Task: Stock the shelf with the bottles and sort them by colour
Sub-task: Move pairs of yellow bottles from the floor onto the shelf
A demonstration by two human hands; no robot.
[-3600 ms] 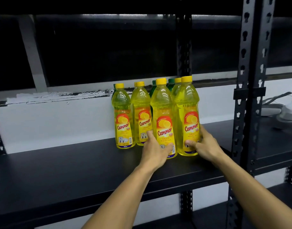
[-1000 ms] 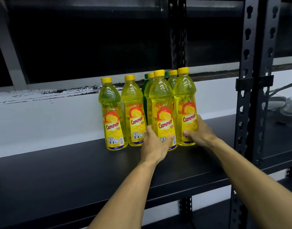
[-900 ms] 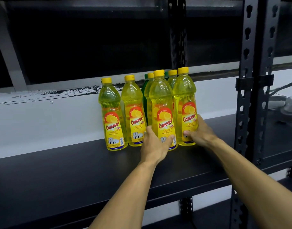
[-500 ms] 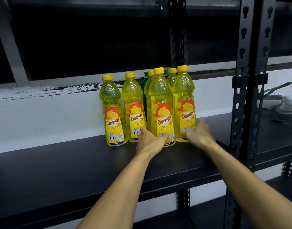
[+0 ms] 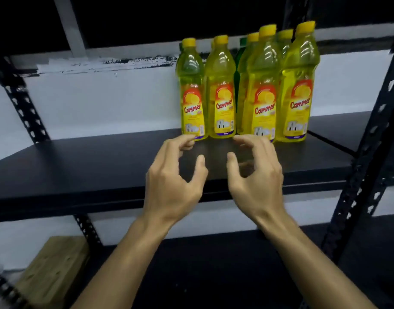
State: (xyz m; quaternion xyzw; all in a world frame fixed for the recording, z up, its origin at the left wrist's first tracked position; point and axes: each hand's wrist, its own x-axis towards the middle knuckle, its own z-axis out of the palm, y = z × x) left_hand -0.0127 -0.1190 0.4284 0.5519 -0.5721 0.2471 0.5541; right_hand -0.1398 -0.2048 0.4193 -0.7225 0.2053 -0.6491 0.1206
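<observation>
Several yellow bottles (image 5: 261, 85) with yellow caps and red-and-yellow labels stand upright in a cluster on the black shelf (image 5: 91, 166), toward its right side. A green bottle (image 5: 238, 70) shows partly between them, behind the front row. My left hand (image 5: 176, 177) and my right hand (image 5: 256, 175) hover side by side over the shelf's front edge, in front of the bottles. Both hands have loosely curled fingers and hold nothing. Neither hand touches a bottle.
Black perforated uprights (image 5: 370, 141) frame the shelf at the right and left (image 5: 22, 101). A white wall (image 5: 102, 101) runs behind. A lower black shelf (image 5: 213, 264) lies below, and a wooden block (image 5: 51, 270) sits at the lower left.
Both hands have let go of the two front right bottles and pulled back toward the shelf's front edge. The view has swung down and to the left.
</observation>
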